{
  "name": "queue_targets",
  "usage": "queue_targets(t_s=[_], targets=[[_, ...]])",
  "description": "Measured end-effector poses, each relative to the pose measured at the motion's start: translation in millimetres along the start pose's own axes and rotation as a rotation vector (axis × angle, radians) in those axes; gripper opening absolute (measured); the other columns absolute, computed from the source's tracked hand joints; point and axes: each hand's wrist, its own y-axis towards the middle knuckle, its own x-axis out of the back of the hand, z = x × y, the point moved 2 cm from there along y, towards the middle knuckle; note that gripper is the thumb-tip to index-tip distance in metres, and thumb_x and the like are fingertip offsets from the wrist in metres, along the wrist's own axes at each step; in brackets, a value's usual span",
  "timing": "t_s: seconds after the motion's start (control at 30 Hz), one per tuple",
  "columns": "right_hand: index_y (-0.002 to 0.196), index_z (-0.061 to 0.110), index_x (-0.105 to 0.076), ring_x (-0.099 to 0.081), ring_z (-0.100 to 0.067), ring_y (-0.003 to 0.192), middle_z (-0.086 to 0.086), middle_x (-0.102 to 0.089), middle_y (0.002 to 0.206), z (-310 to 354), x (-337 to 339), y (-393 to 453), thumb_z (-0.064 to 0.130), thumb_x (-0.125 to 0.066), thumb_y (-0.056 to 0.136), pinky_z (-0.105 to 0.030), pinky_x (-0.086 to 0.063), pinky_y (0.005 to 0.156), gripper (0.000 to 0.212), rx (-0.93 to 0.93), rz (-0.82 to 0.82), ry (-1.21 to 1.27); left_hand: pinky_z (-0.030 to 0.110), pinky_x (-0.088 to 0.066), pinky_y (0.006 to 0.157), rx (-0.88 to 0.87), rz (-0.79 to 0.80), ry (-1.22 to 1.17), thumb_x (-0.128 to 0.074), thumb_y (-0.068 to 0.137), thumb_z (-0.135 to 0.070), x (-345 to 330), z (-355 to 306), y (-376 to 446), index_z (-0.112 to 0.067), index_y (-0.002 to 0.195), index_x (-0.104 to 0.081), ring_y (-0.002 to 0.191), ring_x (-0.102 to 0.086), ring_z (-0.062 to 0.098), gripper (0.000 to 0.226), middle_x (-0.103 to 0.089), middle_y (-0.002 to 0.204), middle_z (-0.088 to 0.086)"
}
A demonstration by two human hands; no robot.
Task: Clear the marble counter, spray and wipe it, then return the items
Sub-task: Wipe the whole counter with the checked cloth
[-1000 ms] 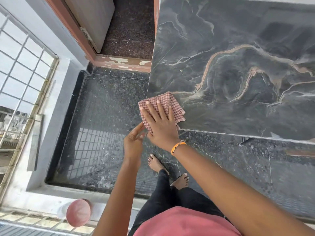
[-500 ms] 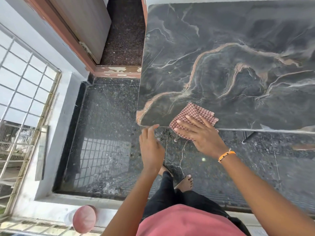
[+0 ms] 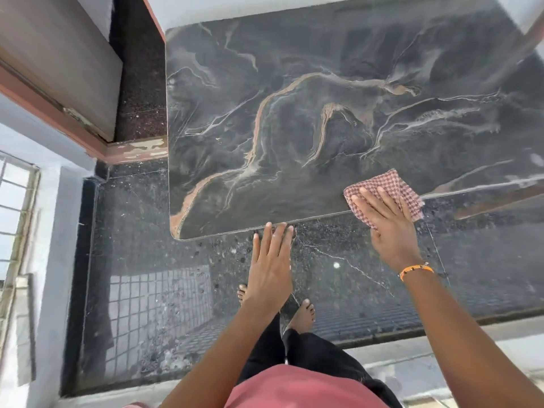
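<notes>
The checked cloth (image 3: 385, 194) is pressed flat on the marble counter (image 3: 323, 119) by the right hand (image 3: 388, 228) — fingers spread — and has been slid further right along the near edge. The left hand (image 3: 272, 266) is held open, fingertips at the edge — nothing is gripped.

Your right hand (image 3: 388, 228) now presses the checked cloth (image 3: 385, 191) flat on the marble counter's (image 3: 323, 113) near edge, well to the right of the near left corner where it lay a second ago. Your left hand (image 3: 270, 266), which was cupped beside the cloth at that corner, now lies open with its fingertips (image 3: 276, 229) at the near edge, apart from the cloth.
</notes>
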Motion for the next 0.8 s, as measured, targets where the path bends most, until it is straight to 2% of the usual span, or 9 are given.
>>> queue_targets(t_s=[0.1, 0.17, 0.27, 0.33, 0.43, 0.5, 0.57, 0.67, 0.8], targets=[[0.141, 0.027, -0.039, -0.028, -0.024, 0.141, 0.006, -0.037, 0.149, -25, 14, -6, -0.009, -0.059, 0.072, -0.047, -0.022, 0.116, 0.080, -0.163, -0.038, 0.017, 0.038, 0.017, 0.111, 0.037, 0.016, -0.004, -0.049, 0.087, -0.005, -4, -3, 0, -0.015, 0.147, 0.006, 0.138, 0.021, 0.019, 0.082, -0.010, 0.158, 0.005], [0.138, 0.023, -0.045, -0.032, -0.026, 0.139, 0.000, -0.042, 0.147, -40, 26, -3, -0.011, -0.053, 0.073, -0.044, -0.030, 0.112, 0.074, -0.316, -0.084, 0.137, 0.039, 0.014, 0.112, 0.051, 0.008, -0.003, -0.047, 0.086, -0.002, -4, -6, 0, -0.017, 0.144, 0.013, 0.138, 0.022, 0.020, 0.084, -0.009, 0.158, 0.007], [0.131, 0.020, -0.055, -0.056, -0.031, 0.115, -0.007, -0.060, 0.129, -43, 50, 14, -0.009, -0.048, 0.075, -0.025, -0.039, 0.092, 0.064, -0.675, -0.272, 0.488, 0.041, 0.008, 0.114, 0.087, -0.018, -0.009, -0.042, 0.083, 0.004, -4, -13, 0, -0.015, 0.143, 0.013, 0.142, 0.013, 0.023, 0.085, -0.014, 0.157, 0.009], [0.130, 0.021, -0.055, -0.058, -0.029, 0.110, -0.007, -0.063, 0.126, -25, 60, 28, -0.007, -0.047, 0.075, -0.026, -0.042, 0.088, 0.063, -0.760, -0.396, 0.551, 0.042, 0.006, 0.114, 0.119, -0.033, -0.010, -0.042, 0.079, 0.007, -4, -18, 1, -0.014, 0.146, 0.009, 0.145, 0.001, 0.028, 0.086, -0.020, 0.155, 0.010], [0.135, 0.016, -0.049, -0.051, -0.024, 0.123, -0.007, -0.057, 0.134, 26, 53, 49, -0.008, -0.047, 0.075, -0.035, -0.041, 0.104, 0.065, -0.509, -0.347, 0.591, 0.049, -0.005, 0.114, 0.174, -0.070, 0.011, -0.049, 0.073, 0.009, 0, -27, 7, -0.008, 0.148, -0.011, 0.141, -0.023, 0.035, 0.085, -0.038, 0.145, 0.015], [0.142, 0.015, -0.038, -0.032, -0.026, 0.139, -0.006, -0.040, 0.148, 61, 32, 56, 0.000, -0.048, 0.079, -0.046, -0.025, 0.115, 0.065, -0.264, -0.074, 0.506, 0.053, -0.014, 0.113, 0.191, -0.101, 0.053, -0.051, 0.071, 0.011, 4, -31, 13, -0.005, 0.147, -0.020, 0.136, -0.034, 0.036, 0.083, -0.045, 0.139, 0.015], [0.149, 0.018, -0.020, -0.006, -0.027, 0.146, -0.003, -0.013, 0.159, 81, 4, 52, 0.020, -0.045, 0.091, -0.050, -0.002, 0.119, 0.063, -0.087, 0.172, 0.302, 0.054, -0.017, 0.113, 0.196, -0.117, 0.083, -0.050, 0.071, 0.012, 9, -35, 22, -0.004, 0.146, -0.023, 0.133, -0.038, 0.034, 0.081, -0.046, 0.137, 0.015], [0.150, 0.020, -0.012, 0.004, -0.023, 0.147, 0.000, -0.003, 0.160, 71, -12, 41, 0.041, -0.034, 0.097, -0.044, 0.008, 0.116, 0.060, 0.038, 0.160, 0.190, 0.052, -0.018, 0.114, 0.176, -0.113, 0.084, -0.053, 0.072, 0.012, 14, -44, 36, -0.004, 0.142, -0.032, 0.130, -0.042, 0.032, 0.075, -0.050, 0.133, 0.014], [0.149, 0.026, -0.018, -0.002, -0.017, 0.147, 0.006, -0.011, 0.159, 29, -7, 38, 0.039, -0.033, 0.097, -0.040, 0.007, 0.117, 0.055, 0.114, 0.115, 0.167, 0.047, -0.012, 0.117, 0.069, -0.060, 0.059, -0.051, 0.078, 0.009, 9, -70, 50, -0.007, 0.139, -0.037, 0.134, -0.037, 0.024, 0.065, -0.047, 0.136, 0.009]])
